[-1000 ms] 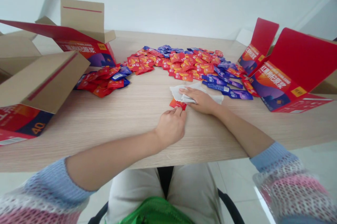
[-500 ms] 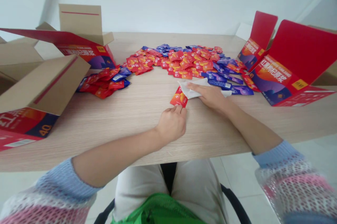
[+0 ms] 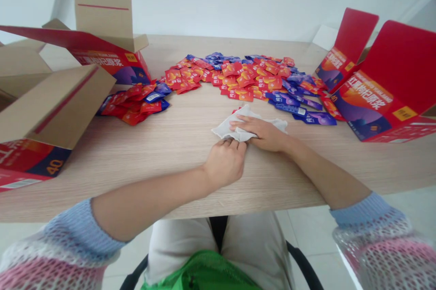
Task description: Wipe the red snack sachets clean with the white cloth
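Note:
My right hand (image 3: pixel 264 132) presses a crumpled white wipe (image 3: pixel 226 125) down on the table, its fingers stretched across the cloth. Under the wipe lies a red sachet (image 3: pixel 235 110); only a bit of its far edge shows. My left hand (image 3: pixel 227 160) is closed in a pinch at the near side of the wipe, on the sachet's near end, which is hidden from sight. Both hands touch or nearly touch each other. Beyond them spreads a heap of red and orange sachets (image 3: pixel 243 76), mixed with blue-purple sachets (image 3: pixel 318 118) at the back and right.
A smaller pile of red and blue sachets (image 3: pixel 134 104) lies at the left. Behind it stands an open red carton (image 3: pixel 105 61), with another open carton (image 3: pixel 37 154) nearer me. Two open red cartons (image 3: pixel 364 104) stand at the right. The table's front edge (image 3: pixel 248 212) runs above my lap.
My right hand has slid the wipe left and toward me, covering most of the red sachet. My left hand keeps its pinch in about the same spot. The view has shifted slightly.

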### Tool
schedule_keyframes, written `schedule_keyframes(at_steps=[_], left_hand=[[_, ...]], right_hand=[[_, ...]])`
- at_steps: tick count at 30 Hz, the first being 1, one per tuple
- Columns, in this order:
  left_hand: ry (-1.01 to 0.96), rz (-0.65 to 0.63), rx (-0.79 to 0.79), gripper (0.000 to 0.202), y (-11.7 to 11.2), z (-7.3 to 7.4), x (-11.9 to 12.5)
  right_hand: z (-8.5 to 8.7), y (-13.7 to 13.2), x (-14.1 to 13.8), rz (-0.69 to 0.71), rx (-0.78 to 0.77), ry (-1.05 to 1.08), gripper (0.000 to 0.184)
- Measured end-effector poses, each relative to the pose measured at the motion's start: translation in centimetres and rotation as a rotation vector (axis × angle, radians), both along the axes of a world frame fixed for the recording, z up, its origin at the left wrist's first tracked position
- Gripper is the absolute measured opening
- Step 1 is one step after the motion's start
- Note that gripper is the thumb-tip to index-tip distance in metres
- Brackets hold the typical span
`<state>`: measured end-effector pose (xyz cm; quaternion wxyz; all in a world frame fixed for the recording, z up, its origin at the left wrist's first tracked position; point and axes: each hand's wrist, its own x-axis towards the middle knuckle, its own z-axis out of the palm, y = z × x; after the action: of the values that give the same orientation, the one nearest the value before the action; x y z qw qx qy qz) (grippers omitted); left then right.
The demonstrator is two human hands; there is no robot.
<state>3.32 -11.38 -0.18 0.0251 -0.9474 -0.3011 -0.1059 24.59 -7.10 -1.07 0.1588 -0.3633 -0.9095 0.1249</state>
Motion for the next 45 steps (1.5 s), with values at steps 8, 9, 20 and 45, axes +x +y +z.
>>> schedule_keyframes(at_steps=[8, 9, 20, 45], left_hand=[[0.025, 0.000, 0.003, 0.019, -0.1, 0.3, 0.1], [0.029, 0.002, 0.007, 0.019, -0.1, 0.3, 0.1], [0.040, -0.015, 0.040, 0.021, -0.7, -0.3, -0.2], [-0.157, 0.034, -0.025, 0.018, 1.8, -0.7, -1.0]], right_hand=[[0.0, 1.4, 0.3, 0.033, -0.046, -0.151, 0.055], [0.1, 1.5, 0.3, 0.040, -0.064, -0.153, 0.053], [0.9, 2.2, 0.4, 0.173, -0.283, 0.016, 0.044], [-1.0, 1.4, 0.5, -0.259, 0.293, 0.104, 0.044]])
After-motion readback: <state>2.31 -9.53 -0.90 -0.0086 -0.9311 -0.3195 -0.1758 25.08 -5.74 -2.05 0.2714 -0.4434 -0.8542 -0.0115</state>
